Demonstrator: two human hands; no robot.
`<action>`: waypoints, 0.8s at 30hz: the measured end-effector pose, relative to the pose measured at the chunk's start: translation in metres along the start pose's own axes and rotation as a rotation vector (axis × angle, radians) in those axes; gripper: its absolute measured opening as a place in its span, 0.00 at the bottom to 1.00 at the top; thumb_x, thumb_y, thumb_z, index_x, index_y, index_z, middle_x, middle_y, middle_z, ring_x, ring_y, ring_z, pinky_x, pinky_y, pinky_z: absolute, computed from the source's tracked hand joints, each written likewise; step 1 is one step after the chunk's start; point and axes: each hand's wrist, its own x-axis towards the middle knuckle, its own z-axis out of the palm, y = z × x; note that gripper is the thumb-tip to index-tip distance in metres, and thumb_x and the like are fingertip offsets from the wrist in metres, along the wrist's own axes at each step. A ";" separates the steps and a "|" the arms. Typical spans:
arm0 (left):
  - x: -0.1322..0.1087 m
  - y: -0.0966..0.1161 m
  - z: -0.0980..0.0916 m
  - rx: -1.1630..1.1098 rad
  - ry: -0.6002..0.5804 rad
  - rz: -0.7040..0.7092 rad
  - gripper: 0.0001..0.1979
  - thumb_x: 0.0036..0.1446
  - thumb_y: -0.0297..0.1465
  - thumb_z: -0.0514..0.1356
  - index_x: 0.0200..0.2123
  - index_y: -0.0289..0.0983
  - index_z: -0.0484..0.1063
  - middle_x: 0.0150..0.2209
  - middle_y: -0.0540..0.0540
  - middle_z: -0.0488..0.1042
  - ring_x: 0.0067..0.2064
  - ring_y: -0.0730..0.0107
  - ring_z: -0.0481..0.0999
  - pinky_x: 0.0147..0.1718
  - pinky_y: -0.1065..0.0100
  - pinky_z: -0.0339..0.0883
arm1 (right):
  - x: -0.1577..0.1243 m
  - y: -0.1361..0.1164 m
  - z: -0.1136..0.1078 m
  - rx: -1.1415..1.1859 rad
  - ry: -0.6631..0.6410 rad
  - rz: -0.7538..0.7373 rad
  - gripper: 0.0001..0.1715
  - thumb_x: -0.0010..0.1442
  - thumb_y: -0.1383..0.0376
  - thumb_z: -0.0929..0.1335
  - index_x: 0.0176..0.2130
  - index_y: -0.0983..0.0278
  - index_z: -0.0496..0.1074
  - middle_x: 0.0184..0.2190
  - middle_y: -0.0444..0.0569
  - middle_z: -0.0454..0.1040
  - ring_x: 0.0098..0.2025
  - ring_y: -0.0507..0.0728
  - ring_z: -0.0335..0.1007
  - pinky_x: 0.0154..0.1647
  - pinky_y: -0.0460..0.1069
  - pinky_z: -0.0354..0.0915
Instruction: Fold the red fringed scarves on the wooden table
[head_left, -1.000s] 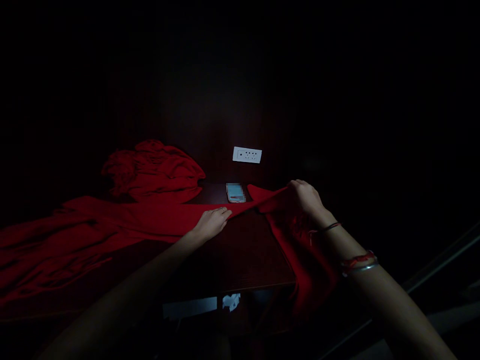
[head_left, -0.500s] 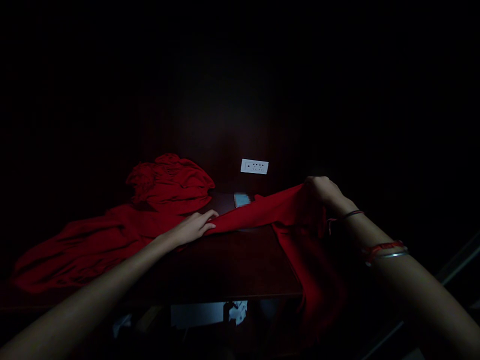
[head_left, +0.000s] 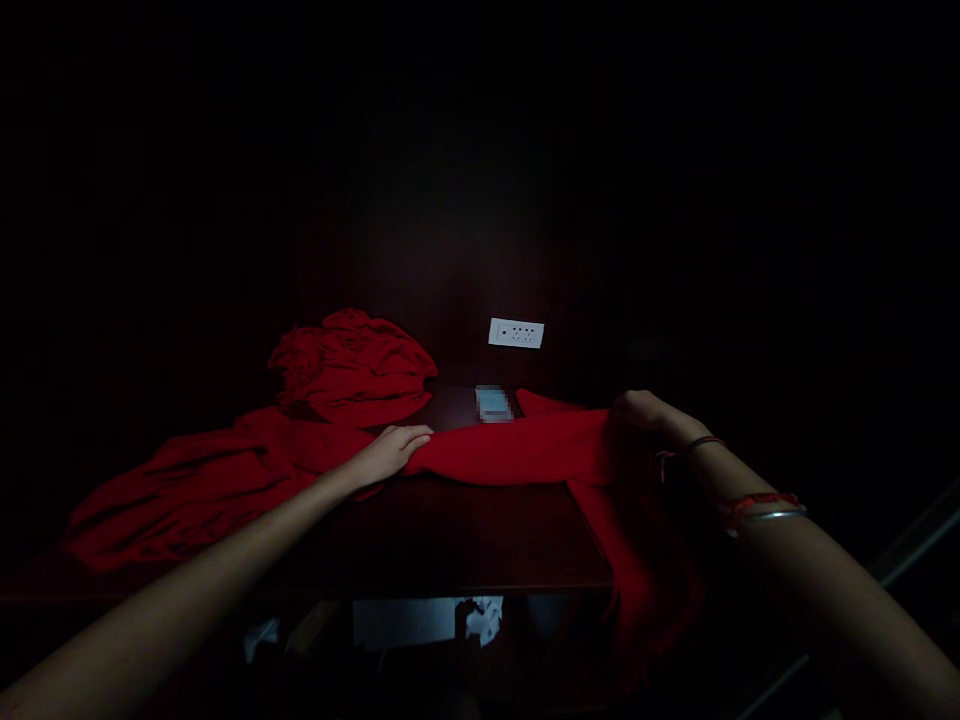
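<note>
A long red cloth (head_left: 517,450) stretches between my two hands above the dark wooden top. My left hand (head_left: 394,450) is closed on its left part, fingers together over the fabric. At the right, my right hand (head_left: 643,410) grips the upper edge, its fingertips partly hidden in shadow. From there more of the cloth hangs down past the top's right edge. Left of my left hand lies loose, wrinkled red fabric (head_left: 217,490); whether it is one piece with the stretched length I cannot tell. A bunched red heap (head_left: 360,365) sits behind it.
A white socket plate (head_left: 516,333) is on the dark back wall. Below it, a small pale blurred item (head_left: 493,403) lies on the wooden top (head_left: 480,540). Under the front edge are a pale panel (head_left: 405,622) and crumpled white material (head_left: 484,620). Surroundings are very dark.
My right hand has come down, lowering the cloth's right end. The stretched part now looks broader and more level. My left hand's fingers have drawn together on the fabric.
</note>
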 end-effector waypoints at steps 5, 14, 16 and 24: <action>-0.001 -0.004 0.017 0.139 -0.249 -0.063 0.13 0.57 0.37 0.42 0.39 0.37 0.61 0.34 0.46 0.69 0.34 0.69 0.69 0.34 0.70 0.60 | -0.001 -0.027 0.027 0.004 -0.094 0.058 0.13 0.51 0.72 0.60 0.33 0.71 0.72 0.31 0.57 0.73 0.33 0.55 0.70 0.29 0.44 0.60; 0.046 0.026 0.059 0.068 -0.308 -0.121 0.25 0.45 0.40 0.58 0.44 0.33 0.61 0.38 0.43 0.68 0.40 0.66 0.67 0.38 0.71 0.59 | -0.004 -0.058 0.038 0.000 -0.064 0.118 0.14 0.51 0.71 0.61 0.37 0.70 0.70 0.38 0.61 0.70 0.41 0.61 0.66 0.37 0.51 0.60; 0.061 0.032 0.063 0.049 -0.381 -0.176 0.25 0.42 0.37 0.60 0.44 0.33 0.62 0.37 0.45 0.69 0.38 0.68 0.68 0.36 0.72 0.59 | -0.003 -0.062 0.036 -0.002 -0.046 0.105 0.14 0.51 0.69 0.61 0.38 0.68 0.70 0.40 0.60 0.69 0.43 0.62 0.64 0.38 0.53 0.59; 0.074 0.020 0.069 -0.042 -0.398 -0.146 0.13 0.41 0.28 0.60 0.35 0.35 0.69 0.30 0.51 0.70 0.31 0.73 0.68 0.27 0.77 0.57 | 0.011 -0.111 0.046 0.288 0.104 -0.461 0.18 0.52 0.63 0.63 0.43 0.68 0.67 0.42 0.54 0.68 0.43 0.55 0.63 0.43 0.45 0.57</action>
